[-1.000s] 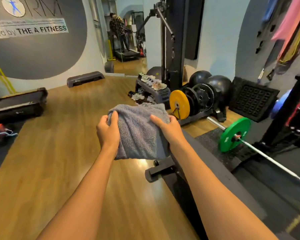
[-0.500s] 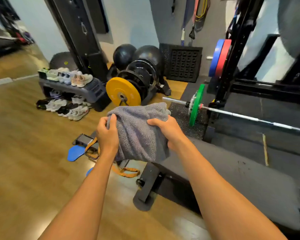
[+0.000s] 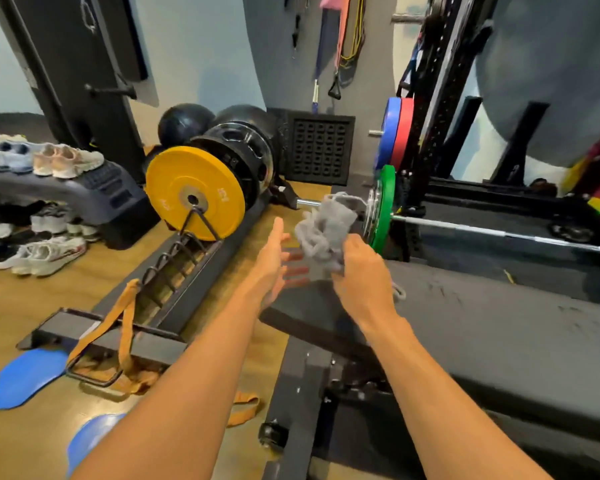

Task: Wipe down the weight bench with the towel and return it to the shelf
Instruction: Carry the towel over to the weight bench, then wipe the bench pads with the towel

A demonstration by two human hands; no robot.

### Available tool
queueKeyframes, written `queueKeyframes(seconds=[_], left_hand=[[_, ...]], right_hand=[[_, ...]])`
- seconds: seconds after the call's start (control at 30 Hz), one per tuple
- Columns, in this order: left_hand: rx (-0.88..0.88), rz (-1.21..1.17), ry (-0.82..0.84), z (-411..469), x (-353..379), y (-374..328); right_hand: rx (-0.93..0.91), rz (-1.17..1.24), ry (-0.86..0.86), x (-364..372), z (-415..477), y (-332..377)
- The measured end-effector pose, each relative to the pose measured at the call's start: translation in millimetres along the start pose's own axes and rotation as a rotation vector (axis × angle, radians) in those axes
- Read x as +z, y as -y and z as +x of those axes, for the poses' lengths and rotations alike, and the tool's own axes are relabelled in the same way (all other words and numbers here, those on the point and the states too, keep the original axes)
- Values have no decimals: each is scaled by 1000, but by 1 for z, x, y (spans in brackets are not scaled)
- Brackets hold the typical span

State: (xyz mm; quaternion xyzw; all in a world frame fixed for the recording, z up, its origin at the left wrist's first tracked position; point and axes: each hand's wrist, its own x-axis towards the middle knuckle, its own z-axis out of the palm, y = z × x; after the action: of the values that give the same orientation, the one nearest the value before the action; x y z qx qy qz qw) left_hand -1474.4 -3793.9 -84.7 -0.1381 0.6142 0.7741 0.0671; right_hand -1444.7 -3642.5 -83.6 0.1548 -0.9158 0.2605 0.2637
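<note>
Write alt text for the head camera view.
A person's right hand grips a bunched grey terry towel above the end of a black padded weight bench, while the open left hand reaches toward it. Behind are a yellow weight plate and a green-plated barbell.

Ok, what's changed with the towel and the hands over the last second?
The left hand has let go of the towel and is now open beside it, fingers blurred. The towel, earlier spread flat between both hands, is now bunched up in the right hand alone, over the end of the bench. The view has swung right. The towel is not yet on the pad.
</note>
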Motion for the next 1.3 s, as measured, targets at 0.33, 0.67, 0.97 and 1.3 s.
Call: queueKeyframes(seconds=[0.33, 0.67, 0.97, 1.3], left_hand=[[231, 539, -113, 38, -28, 76], [283, 702, -200, 134, -16, 71], [179, 718, -102, 149, -26, 66], [303, 738, -88, 186, -49, 60]], right_hand=[[246, -96, 522, 81, -19, -26], [346, -246, 498, 151, 22, -55], [222, -352, 349, 149, 22, -51], [348, -433, 277, 168, 21, -24]])
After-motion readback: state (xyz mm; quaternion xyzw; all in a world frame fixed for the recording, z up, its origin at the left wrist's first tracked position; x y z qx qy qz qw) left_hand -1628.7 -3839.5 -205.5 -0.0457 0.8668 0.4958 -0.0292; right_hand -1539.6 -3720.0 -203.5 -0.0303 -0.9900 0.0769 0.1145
